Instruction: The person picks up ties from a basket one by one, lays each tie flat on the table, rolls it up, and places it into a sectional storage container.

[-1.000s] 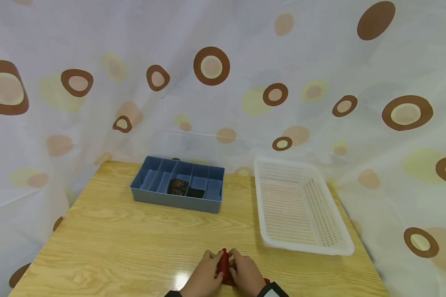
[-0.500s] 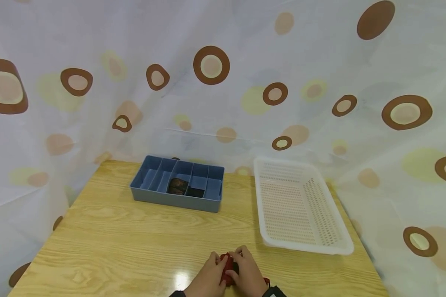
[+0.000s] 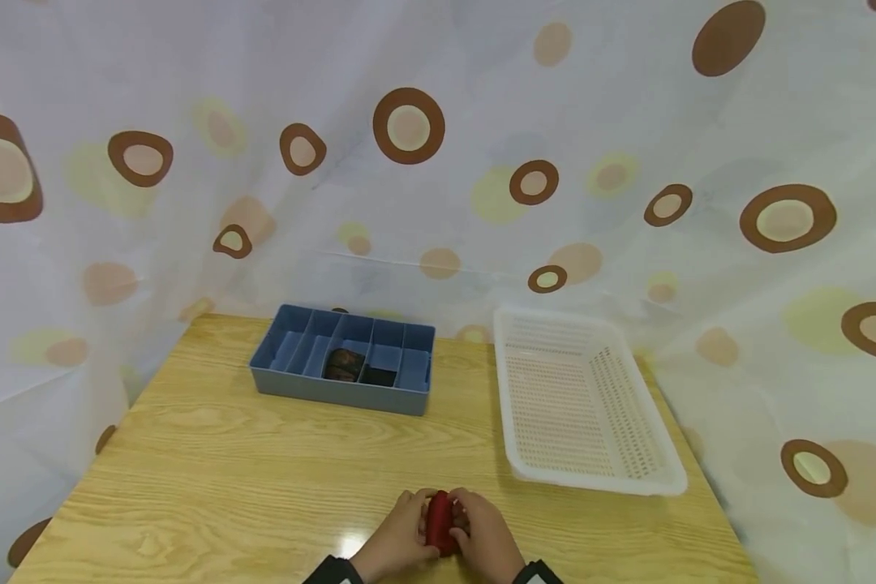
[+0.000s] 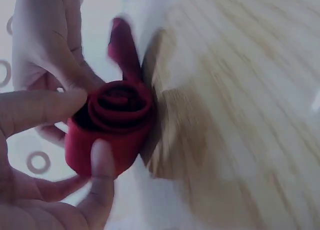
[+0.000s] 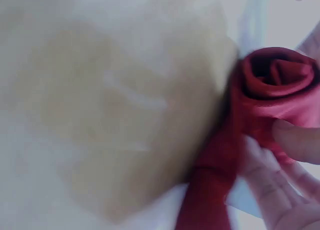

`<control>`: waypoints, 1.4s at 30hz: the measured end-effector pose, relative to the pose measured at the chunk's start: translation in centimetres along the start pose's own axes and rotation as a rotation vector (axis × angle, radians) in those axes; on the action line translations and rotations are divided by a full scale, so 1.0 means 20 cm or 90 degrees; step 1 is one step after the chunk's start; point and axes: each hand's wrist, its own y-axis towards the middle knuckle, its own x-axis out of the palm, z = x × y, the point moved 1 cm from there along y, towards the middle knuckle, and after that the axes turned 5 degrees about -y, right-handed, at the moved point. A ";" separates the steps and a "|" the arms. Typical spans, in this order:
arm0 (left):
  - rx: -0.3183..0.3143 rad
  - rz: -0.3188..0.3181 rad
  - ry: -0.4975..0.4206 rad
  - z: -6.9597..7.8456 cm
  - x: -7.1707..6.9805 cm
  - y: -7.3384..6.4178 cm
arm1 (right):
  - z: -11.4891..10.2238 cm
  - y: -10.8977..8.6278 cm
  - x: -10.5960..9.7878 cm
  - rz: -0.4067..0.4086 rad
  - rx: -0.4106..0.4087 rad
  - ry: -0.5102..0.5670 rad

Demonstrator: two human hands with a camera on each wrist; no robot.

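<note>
A red necktie [image 3: 440, 523], rolled into a coil, stands between both hands near the table's front edge. My left hand [image 3: 397, 535] holds its left side, fingers and thumb curled round it. From the other side my right hand [image 3: 487, 539] grips it the same way. In the left wrist view the coiled end of the necktie [image 4: 120, 107] faces the camera, and a narrow loose piece sticks out past it. The right wrist view shows a flat unrolled length of the necktie [image 5: 207, 200] running down from the coil along the tabletop.
A blue divided tray [image 3: 339, 397] stands at the back of the wooden table [image 3: 263, 470], with a brown patterned item [image 3: 345, 364] and a black item [image 3: 378, 376] in separate compartments. A white perforated basket [image 3: 591, 478] sits at the right. A patterned sheet [image 3: 445, 211] hangs behind.
Both hands have kept turning the red necktie between them; it now shows as a rounder, upright roll. The red bit by the right wrist is out of sight. The head view has shifted slightly.
</note>
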 end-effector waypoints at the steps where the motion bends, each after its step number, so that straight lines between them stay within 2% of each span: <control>1: 0.006 -0.001 0.012 0.00 0.00 -0.01 | 0.00 0.00 0.01 -0.002 0.002 0.020; 3: 0.010 0.002 0.032 0.01 -0.01 -0.02 | 0.01 0.00 0.02 -0.005 0.011 0.060; 5: 0.016 0.012 0.052 0.02 -0.01 -0.02 | 0.01 0.00 0.04 0.006 0.015 0.063; 10: 0.033 0.073 0.172 0.03 0.02 -0.01 | -0.02 0.00 0.07 0.070 0.007 -0.056; 13: 0.042 0.105 0.236 0.03 0.04 0.01 | -0.06 0.00 0.05 0.063 0.020 -0.071; 16: 0.046 0.119 0.236 0.03 0.07 0.04 | -0.07 -0.02 0.01 0.020 0.047 -0.012; 19: 0.035 0.125 0.204 0.04 0.08 0.04 | -0.09 -0.03 -0.01 0.012 0.053 0.001; 22: 0.008 0.105 0.165 0.05 0.08 0.03 | -0.09 -0.03 -0.01 0.016 0.051 -0.014; 24: -0.008 0.076 0.136 0.05 0.07 0.00 | -0.07 -0.03 0.00 0.018 0.041 -0.022; 27: -0.005 0.023 0.112 0.06 0.04 -0.04 | -0.04 -0.03 0.01 -0.003 0.020 -0.010; 29: 0.002 0.015 0.153 0.07 0.01 -0.06 | -0.01 -0.01 0.01 -0.021 -0.005 -0.006; 31: 0.019 0.021 0.220 0.08 -0.01 -0.07 | 0.01 0.01 0.02 -0.044 -0.019 0.006; 34: 0.059 0.024 0.330 0.08 -0.03 -0.07 | 0.05 0.04 0.01 -0.080 -0.022 0.034; 35: 0.074 0.020 0.347 0.08 -0.04 -0.06 | 0.05 0.05 0.01 -0.092 -0.019 0.054; 39: 0.110 -0.001 0.360 0.05 -0.04 -0.02 | 0.07 0.07 0.00 -0.125 -0.003 0.124; 42: 0.108 -0.004 0.357 0.03 -0.06 0.02 | 0.08 0.06 0.00 -0.116 0.003 0.133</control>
